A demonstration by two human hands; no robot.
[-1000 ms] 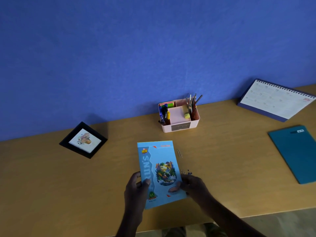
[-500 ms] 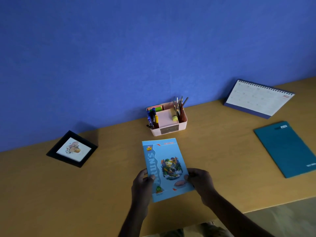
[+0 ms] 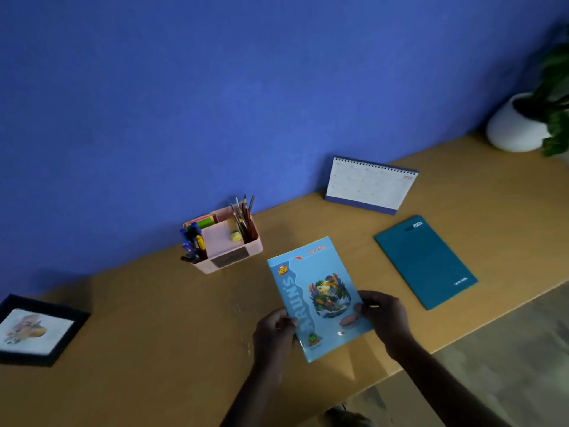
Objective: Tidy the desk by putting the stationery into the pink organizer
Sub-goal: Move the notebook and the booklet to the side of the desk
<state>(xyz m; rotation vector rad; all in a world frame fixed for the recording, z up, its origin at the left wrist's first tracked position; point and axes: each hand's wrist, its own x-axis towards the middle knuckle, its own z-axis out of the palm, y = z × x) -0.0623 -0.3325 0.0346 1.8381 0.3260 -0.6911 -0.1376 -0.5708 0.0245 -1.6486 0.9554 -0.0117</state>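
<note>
A light blue exercise book [image 3: 317, 291] with a colourful cover is held over the wooden desk [image 3: 138, 349] by both hands. My left hand [image 3: 274, 331] grips its lower left edge, thumb on the cover. My right hand [image 3: 385, 315] pinches its lower right edge. The pink organizer [image 3: 228, 257] stands against the blue wall, to the upper left of the book. It holds blue pens, pencils, sticky notes and a small yellow roll. A paper clip [image 3: 237, 308] lies faintly on the desk left of the book.
A teal notebook [image 3: 426, 261] lies flat to the right. A desk calendar [image 3: 369, 184] stands behind it. A white plant pot [image 3: 514, 124] sits at the far right, a black picture frame [image 3: 37, 331] at the far left. The desk's front edge runs diagonally at lower right.
Both hands have carried the blue book to the right, closer to the teal notebook. The camera has swung right and tilted, bringing the plant pot into sight.
</note>
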